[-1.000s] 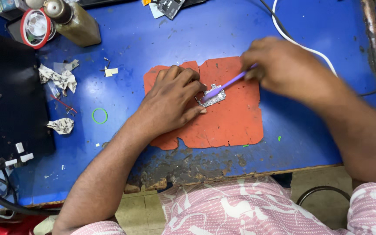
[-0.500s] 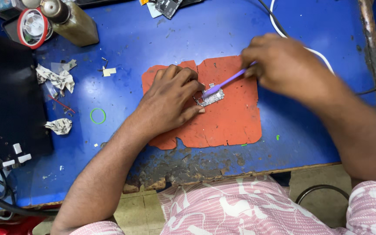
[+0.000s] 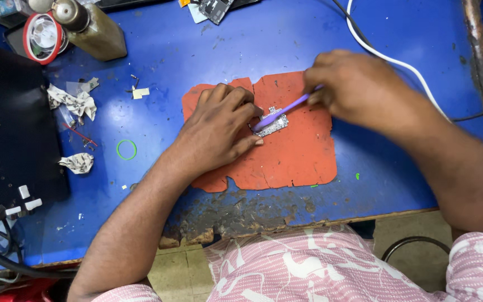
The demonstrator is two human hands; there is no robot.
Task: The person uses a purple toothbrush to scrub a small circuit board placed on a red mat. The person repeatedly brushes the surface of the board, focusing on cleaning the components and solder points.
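A person at a worn blue workbench (image 3: 308,33) presses the left hand (image 3: 219,126) flat over one end of a small silvery circuit board (image 3: 273,123), fingertips bearing down on it, while the right hand (image 3: 347,84) grips a purple brush (image 3: 286,108) — its fingers curled tight around the handle, its head touching the board's upper edge. The board lies near the middle of a ragged orange mat (image 3: 297,156), which rests on the bench just in front of the person's pink patterned shirt (image 3: 320,268). To the left lie crumpled scraps of paper (image 3: 74,100), a green rubber ring (image 3: 127,149) and a black tray (image 3: 12,128) — all well apart from the mat. A brownish bottle (image 3: 93,28) and a red-rimmed round lid (image 3: 43,36) stand at the far corner, and a white cable (image 3: 398,61) trails past the right wrist.
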